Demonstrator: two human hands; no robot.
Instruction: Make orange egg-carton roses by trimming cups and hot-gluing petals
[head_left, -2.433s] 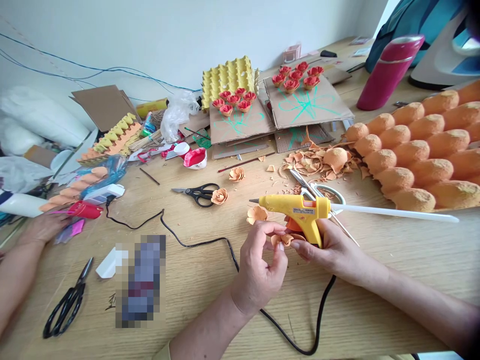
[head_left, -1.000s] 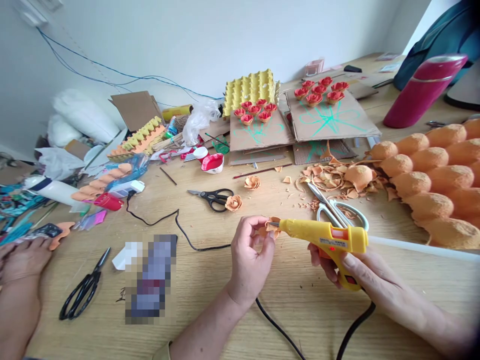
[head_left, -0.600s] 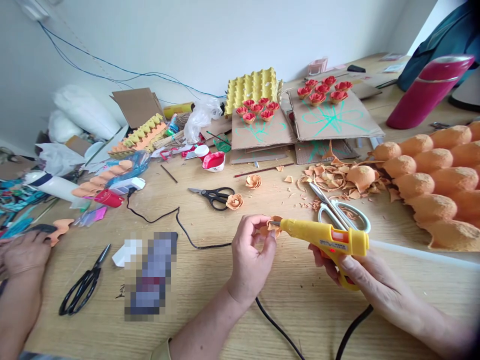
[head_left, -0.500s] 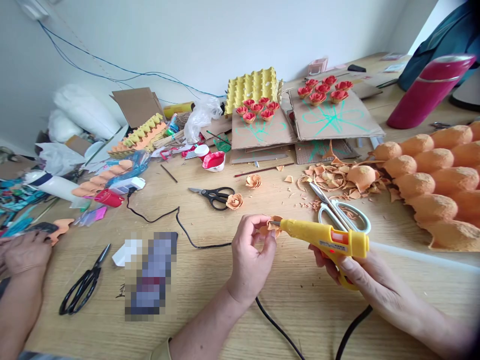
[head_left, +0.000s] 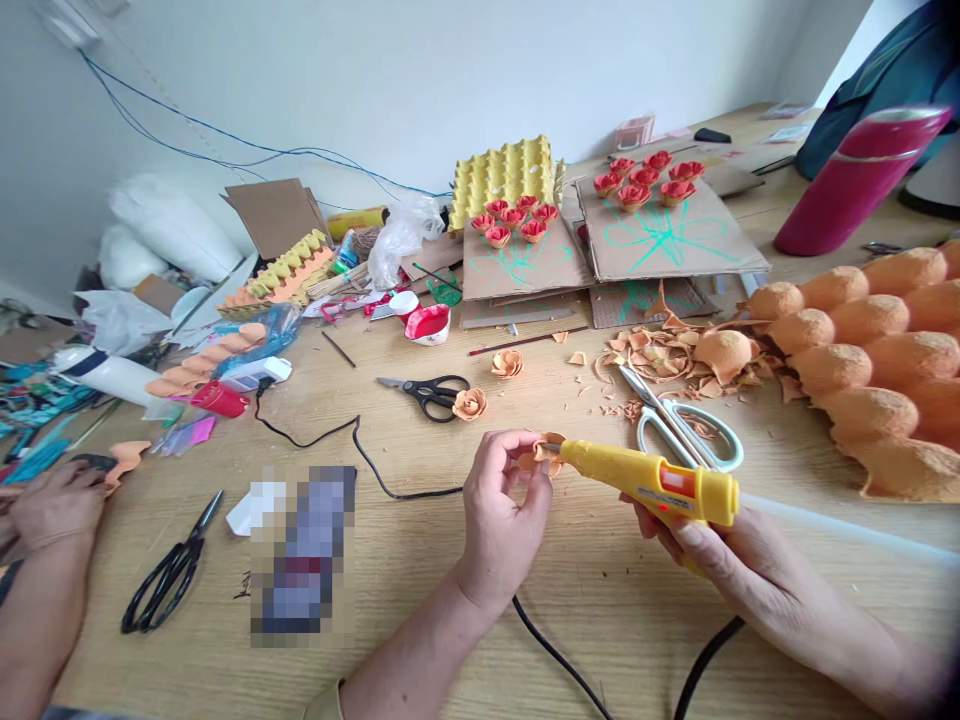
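Observation:
Between the thumb and fingers of my left hand [head_left: 504, 515] is a small orange egg-carton flower [head_left: 551, 462], partly hidden by the fingers. My right hand [head_left: 727, 560] is wrapped round the handle of a yellow glue gun [head_left: 637, 475], whose metal nozzle reaches into the flower. A clear glue stick [head_left: 840, 525] sticks out of the gun's back, and a red light glows on its side. Two finished-looking orange flowers, one nearer [head_left: 470, 404] and one farther [head_left: 508, 364], lie beyond my left hand, beside black-handled scissors [head_left: 431, 393].
White-handled scissors [head_left: 686, 430] lie beside orange carton scraps [head_left: 652, 355] and an orange egg tray [head_left: 862, 370] at the right. Red flowers stand on cardboard [head_left: 675, 235] behind. Another person's hand [head_left: 60, 510] is at the far left, near black scissors [head_left: 171, 570]. The gun's cord [head_left: 555, 655] crosses the table.
My right hand has tilted the glue gun very slightly, with the nozzle still in the flower. My left hand stays in place. The other person's hand at the left has shifted a little.

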